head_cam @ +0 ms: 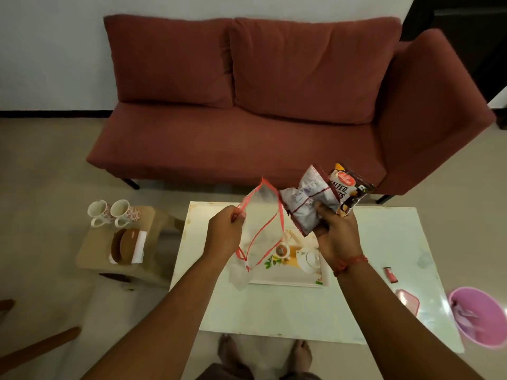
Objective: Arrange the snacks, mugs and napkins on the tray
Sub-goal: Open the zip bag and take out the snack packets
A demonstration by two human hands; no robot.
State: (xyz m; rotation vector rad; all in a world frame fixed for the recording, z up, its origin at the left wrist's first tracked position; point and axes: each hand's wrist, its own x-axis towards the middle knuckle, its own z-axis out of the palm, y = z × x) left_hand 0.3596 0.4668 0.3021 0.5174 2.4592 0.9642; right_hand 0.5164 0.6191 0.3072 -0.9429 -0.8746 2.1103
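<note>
My left hand (225, 229) grips the top edge of a clear zip pouch with red trim (260, 220), which hangs open above the tray. My right hand (334, 237) holds two snack packets together: a silver one (307, 207) and a dark salted-nuts one (348, 190). Below both hands the white tray (290, 278) with a teapot print lies on the white table (288, 311). Two floral mugs (113, 213) stand on a small side stool at left. A brown napkin holder with white napkins (129, 246) sits in front of them.
A red sofa (247, 105) stands behind the table. A small red sachet (391, 275) and a pink-edged wrapper (408, 300) lie on the table's right part. A pink bin (482, 316) stands at its right end. My bare feet (263, 352) show below the table's near edge.
</note>
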